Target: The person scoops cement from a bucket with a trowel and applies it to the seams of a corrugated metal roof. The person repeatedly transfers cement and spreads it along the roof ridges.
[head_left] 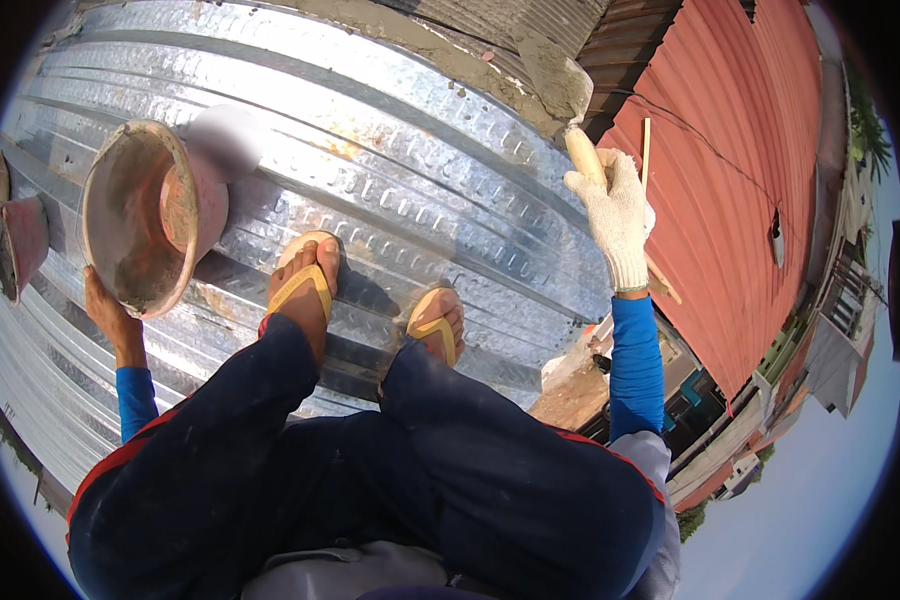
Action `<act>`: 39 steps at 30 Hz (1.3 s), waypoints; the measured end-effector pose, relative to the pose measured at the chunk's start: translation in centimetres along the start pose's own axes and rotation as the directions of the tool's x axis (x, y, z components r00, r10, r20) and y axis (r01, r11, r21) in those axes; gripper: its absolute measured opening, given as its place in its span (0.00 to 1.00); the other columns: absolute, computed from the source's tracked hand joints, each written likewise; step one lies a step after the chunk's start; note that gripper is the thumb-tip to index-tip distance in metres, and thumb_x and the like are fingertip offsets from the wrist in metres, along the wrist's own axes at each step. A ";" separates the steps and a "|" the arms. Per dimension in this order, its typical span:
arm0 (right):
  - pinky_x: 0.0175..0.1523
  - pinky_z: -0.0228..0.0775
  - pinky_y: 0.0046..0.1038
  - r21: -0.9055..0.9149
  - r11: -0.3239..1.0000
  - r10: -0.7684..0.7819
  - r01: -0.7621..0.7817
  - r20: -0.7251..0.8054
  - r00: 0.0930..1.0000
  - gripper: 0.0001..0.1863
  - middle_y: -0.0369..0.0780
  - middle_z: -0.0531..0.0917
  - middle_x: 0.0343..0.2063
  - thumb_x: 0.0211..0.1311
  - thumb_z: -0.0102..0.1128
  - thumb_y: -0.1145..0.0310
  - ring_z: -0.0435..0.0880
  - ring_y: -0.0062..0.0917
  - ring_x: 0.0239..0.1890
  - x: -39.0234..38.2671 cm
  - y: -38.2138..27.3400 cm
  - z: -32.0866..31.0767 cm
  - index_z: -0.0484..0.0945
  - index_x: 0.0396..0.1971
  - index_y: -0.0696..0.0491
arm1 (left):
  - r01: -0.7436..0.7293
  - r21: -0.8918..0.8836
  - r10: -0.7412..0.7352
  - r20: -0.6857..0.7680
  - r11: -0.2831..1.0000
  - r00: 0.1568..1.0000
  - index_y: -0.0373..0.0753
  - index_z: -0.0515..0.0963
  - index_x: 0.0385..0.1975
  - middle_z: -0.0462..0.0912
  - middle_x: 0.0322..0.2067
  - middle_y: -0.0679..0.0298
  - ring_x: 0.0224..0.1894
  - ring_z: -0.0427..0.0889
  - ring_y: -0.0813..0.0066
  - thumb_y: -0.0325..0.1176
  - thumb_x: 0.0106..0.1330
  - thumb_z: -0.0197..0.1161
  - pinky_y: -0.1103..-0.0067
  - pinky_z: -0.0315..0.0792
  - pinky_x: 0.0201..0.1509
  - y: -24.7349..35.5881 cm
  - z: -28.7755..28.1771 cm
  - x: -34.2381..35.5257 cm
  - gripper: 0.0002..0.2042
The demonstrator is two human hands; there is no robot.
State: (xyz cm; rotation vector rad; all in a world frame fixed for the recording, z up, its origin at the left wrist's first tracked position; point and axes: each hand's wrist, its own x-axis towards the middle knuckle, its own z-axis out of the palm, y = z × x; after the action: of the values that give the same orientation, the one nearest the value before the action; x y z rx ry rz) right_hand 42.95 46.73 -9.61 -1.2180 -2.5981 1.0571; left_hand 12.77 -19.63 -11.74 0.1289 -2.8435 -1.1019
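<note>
My bare left hand [114, 312] grips the lower rim of a reddish bucket [208, 205], which is tipped so its mouth faces left. Grey cement residue coats the inside of the bucket. My right hand [615, 205], in a white knit glove, is closed around the wooden handle of a trowel [583, 152]. The trowel's metal blade reaches up to a strip of wet grey mortar [540, 75] along the roof's far edge. Part of the blade blends with the mortar there.
Ribbed metal roofing [420, 190] lies under my sandalled feet [438, 325]. A second, smaller bucket [25, 240] stands at far left. Beyond the edge on the right are a red corrugated roof [710, 180] and a drop towards lower ground. A blurred patch covers part of the bucket's surroundings.
</note>
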 end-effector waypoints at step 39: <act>0.48 0.81 0.40 -0.533 0.820 -0.236 0.210 0.020 0.972 0.24 0.44 0.86 0.38 0.49 0.81 0.63 0.87 0.42 0.42 -4.6 11.7 -10.1 0.82 0.46 0.49 | -0.184 0.123 0.183 0.012 0.975 0.983 0.21 0.80 0.54 0.86 0.50 0.45 0.49 0.83 0.62 0.47 0.86 0.46 0.67 0.74 0.57 -1.7 -0.3 1.0 0.28</act>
State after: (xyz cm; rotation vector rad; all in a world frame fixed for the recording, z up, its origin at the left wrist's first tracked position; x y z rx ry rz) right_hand 57.10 54.29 -8.23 -0.9482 -3.0054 0.2548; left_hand 11.86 -21.25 -12.61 -0.1238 -2.8537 -0.8897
